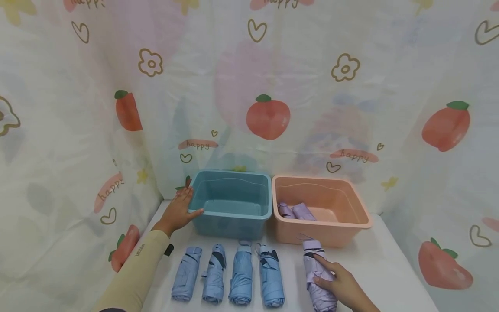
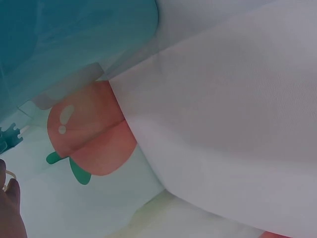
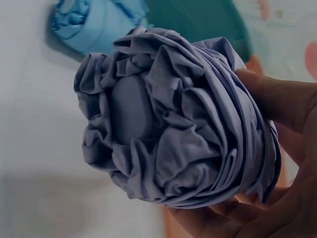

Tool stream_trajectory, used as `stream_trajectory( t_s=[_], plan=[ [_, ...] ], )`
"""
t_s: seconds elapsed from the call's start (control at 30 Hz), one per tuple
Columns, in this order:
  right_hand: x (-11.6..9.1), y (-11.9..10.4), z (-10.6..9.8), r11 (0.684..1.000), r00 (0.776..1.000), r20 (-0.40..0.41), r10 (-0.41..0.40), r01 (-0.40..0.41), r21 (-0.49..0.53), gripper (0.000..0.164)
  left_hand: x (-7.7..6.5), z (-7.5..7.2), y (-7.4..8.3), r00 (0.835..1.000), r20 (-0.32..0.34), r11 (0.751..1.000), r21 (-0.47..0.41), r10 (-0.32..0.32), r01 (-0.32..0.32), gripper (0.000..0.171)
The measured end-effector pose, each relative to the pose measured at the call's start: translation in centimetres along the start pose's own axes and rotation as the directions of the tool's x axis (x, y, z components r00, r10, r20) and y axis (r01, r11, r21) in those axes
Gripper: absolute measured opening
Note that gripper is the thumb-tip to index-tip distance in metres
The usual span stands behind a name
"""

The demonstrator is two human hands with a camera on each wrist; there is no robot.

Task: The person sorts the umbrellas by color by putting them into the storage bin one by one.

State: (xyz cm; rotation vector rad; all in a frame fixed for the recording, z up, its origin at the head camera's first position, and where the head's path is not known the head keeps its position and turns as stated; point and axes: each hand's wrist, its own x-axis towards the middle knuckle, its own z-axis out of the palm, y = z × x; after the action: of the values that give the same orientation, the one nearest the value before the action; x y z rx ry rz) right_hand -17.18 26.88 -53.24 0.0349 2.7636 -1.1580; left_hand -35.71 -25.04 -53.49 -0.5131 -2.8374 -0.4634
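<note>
My right hand (image 1: pixel 340 281) grips a folded lilac umbrella (image 1: pixel 320 284) in front of the pink bin. Seen end-on in the right wrist view, the umbrella (image 3: pixel 163 124) has bunched fabric, with thumb and fingers around its side. My left hand (image 1: pixel 180 212) rests on the left rim of the teal bin (image 1: pixel 230 227), fingers fairly straight. In the left wrist view only a bit of that hand (image 2: pixel 10 208) shows at the edge. Two lilac umbrellas (image 1: pixel 304 212) lie inside the pink bin (image 1: pixel 312 232). No contents show in the teal bin.
Several folded blue umbrellas (image 1: pixel 241 277) lie in a row on the white table (image 1: pixel 290 255), before the teal bin. The bins stand side by side near a patterned curtain (image 1: pixel 269 69) that surrounds the table's back and sides.
</note>
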Motion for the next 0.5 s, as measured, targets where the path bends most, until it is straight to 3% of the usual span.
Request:
stream_trajectory(
  t_s=[0.27,0.5],
  plan=[
    [-0.8,-2.7,-5.4,0.992,0.99,-0.082,-0.112,0.108,-0.058,0.071,-0.1,-0.2,-0.2,0.999,0.034,0.999,0.03,0.01,-0.011,0.101],
    [1.9,-4.2,-10.6,0.962,0.972,-0.102,-0.21,0.187,-0.199,0.071,0.1,-0.5,-0.3,0.998,0.037,0.995,0.085,0.051,-0.054,0.103]
  ],
)
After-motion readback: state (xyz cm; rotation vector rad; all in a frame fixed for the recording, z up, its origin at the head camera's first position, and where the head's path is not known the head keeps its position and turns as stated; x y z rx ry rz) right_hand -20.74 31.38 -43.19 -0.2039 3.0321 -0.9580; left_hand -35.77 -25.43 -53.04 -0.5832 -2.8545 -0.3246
